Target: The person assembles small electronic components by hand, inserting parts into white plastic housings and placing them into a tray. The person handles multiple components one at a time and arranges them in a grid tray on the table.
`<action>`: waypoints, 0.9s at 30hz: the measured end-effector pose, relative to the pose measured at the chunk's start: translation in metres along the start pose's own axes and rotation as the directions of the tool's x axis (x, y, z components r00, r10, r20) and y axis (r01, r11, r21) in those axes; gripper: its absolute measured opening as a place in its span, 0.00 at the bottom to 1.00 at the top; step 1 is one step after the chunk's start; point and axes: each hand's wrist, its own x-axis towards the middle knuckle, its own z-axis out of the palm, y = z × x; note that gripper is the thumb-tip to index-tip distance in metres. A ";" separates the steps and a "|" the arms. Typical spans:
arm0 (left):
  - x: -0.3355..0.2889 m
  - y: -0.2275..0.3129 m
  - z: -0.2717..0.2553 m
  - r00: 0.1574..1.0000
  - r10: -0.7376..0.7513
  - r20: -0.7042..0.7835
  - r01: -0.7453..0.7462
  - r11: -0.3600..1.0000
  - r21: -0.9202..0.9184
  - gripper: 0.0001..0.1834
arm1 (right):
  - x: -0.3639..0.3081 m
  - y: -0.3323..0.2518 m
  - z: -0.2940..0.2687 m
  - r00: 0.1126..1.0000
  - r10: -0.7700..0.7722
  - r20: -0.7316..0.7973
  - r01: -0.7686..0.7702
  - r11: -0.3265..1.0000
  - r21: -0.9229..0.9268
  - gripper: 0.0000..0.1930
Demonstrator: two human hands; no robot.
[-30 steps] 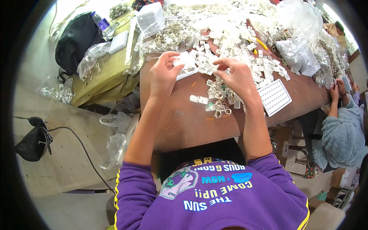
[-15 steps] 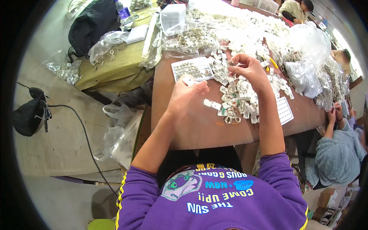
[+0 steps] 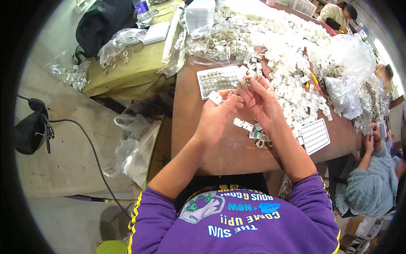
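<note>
A small white tag (image 3: pixel 215 98) sticks out of my left hand (image 3: pixel 213 118), pinched between thumb and fingers. My right hand (image 3: pixel 265 103) is closed on a small bunch of thin metal rings (image 3: pixel 243 83). The two hands are close together, with the fingertips almost meeting above the table. Just behind them lies a white tray (image 3: pixel 204 94) with rows of round silvery pieces. To the right of my right hand spreads a heap of small white tags (image 3: pixel 292 80). A few tags and shiny rings (image 3: pixel 263 142) lie below my right wrist.
A second white tray (image 3: pixel 315 146) lies at the right edge of the brown table (image 3: pixel 190 148). Yellow tool handles (image 3: pixel 313 78) rest among the tags. Plastic bags (image 3: pixel 344 95) and a stack of clear trays (image 3: pixel 199 17) stand further back. Another person (image 3: pixel 370 178) works at the right.
My right hand has come down and left, bringing the rings close to my left hand. My left hand has shifted slightly right and down, still with the white tag. The view has shifted slightly.
</note>
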 end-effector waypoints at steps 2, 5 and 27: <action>0.000 0.001 -0.002 0.993 0.109 -0.052 -0.107 0.993 0.045 0.11 | -0.002 0.002 0.001 0.998 0.005 0.063 -0.003 0.999 -0.033 0.05; -0.003 0.005 -0.003 0.967 0.228 -0.117 -0.214 0.970 0.118 0.11 | -0.005 0.000 0.003 0.990 0.031 0.136 -0.019 0.996 -0.089 0.06; -0.014 0.007 -0.003 0.940 0.334 -0.071 -0.293 0.896 0.334 0.10 | -0.023 0.001 0.027 0.901 -0.237 0.365 0.425 0.300 -0.854 0.06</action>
